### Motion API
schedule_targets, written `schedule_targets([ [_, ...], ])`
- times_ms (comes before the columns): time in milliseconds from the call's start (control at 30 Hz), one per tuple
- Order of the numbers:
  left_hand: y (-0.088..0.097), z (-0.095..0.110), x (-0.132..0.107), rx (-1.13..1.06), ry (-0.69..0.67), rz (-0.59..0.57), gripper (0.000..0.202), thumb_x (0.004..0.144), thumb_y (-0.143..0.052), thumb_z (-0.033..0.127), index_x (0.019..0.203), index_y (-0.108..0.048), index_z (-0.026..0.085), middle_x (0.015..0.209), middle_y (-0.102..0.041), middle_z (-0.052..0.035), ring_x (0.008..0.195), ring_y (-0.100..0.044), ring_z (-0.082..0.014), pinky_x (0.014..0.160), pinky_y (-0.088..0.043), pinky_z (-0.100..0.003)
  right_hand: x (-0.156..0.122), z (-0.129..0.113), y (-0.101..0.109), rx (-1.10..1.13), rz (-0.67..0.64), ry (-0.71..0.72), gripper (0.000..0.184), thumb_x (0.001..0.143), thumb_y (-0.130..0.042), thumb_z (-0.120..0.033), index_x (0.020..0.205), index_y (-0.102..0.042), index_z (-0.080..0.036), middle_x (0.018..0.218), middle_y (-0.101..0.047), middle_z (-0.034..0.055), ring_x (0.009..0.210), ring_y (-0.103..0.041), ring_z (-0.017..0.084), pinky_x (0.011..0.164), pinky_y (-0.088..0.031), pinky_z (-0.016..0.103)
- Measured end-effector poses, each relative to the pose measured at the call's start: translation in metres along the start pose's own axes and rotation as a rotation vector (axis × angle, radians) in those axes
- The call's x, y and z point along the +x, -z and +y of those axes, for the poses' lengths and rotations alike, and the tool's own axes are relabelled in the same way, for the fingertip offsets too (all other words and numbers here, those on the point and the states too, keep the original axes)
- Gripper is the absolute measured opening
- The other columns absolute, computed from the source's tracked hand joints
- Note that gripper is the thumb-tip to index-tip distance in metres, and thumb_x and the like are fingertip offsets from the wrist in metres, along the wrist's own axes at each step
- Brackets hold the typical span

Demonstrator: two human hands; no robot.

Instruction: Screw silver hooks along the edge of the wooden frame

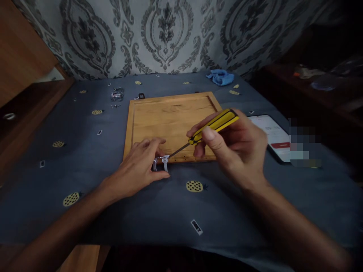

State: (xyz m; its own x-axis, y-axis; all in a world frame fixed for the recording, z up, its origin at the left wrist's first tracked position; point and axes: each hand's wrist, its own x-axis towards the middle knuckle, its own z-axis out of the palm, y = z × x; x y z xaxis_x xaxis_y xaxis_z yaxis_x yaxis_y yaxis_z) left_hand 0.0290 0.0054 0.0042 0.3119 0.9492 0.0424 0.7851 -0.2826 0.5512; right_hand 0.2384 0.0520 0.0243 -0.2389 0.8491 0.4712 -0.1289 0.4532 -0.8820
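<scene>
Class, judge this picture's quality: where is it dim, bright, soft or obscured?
In the head view, light is dim, darkest at upper right; in the head view, the phone screen glows brightly, with pixelated blocks over its right edge; in the head view, the yellow screwdriver reads fairly crisply, while the right forearm blurs toward the lower right.

blue tablecloth point(159, 223), wooden board point(164, 122), phone point(269, 131), rag point(222, 78)

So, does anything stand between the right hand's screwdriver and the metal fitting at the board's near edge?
Nothing visible does. From the right hand, the screwdriver slants down toward the metal fitting with its shaft in plain view. The left hand is beside the fitting, off the shaft's line. Contact at the tip is unclear.
</scene>
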Motion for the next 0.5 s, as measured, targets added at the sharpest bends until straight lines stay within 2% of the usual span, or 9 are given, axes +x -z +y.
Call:
schedule_targets([
  [100, 0.0, 0.0, 0.0, -0.011, 0.008, -0.004, 0.075, 0.076, -0.09, 0.024, 0.135, -0.045, 0.021, 0.116, -0.072, -0.0065, 0.123, -0.06, -0.0317, 0.107, -0.045, -0.05, -0.005, 0.003, -0.002, -0.074, -0.048, -0.015, 0.022, 0.093, -0.072, -0.043, 0.09, -0.062, -0.023, 0.086, -0.071, -0.0005, 0.052, -0.065, 0.011, 0.047, -0.053, 0.028],
  [233, -0.001, 0.0, 0.0, -0.012, 0.016, -0.003, 0.075, 0.075, -0.09, 0.025, 0.135, -0.045, 0.021, 0.116, -0.072, -0.0065, 0.122, -0.06, -0.0318, 0.106, -0.046, -0.05, -0.007, 0.009, -0.001, -0.158, -0.086, 0.002, 0.022, 0.095, -0.07, -0.042, 0.091, -0.059, -0.023, 0.07, -0.064, -0.0046, 0.052, -0.065, 0.012, 0.048, -0.052, 0.026],
  [500, -0.002, -0.001, -0.001, 0.012, 0.022, 0.017, 0.075, 0.076, -0.089, 0.027, 0.137, -0.045, 0.023, 0.118, -0.07, -0.0066, 0.122, -0.059, -0.0334, 0.105, -0.046, -0.052, -0.005, 0.016, -0.002, -0.166, -0.138, 0.019, 0.02, 0.096, -0.07, -0.038, 0.09, -0.057, -0.024, 0.064, -0.062, -0.0055, 0.055, -0.066, 0.013, 0.051, -0.053, 0.026],
])
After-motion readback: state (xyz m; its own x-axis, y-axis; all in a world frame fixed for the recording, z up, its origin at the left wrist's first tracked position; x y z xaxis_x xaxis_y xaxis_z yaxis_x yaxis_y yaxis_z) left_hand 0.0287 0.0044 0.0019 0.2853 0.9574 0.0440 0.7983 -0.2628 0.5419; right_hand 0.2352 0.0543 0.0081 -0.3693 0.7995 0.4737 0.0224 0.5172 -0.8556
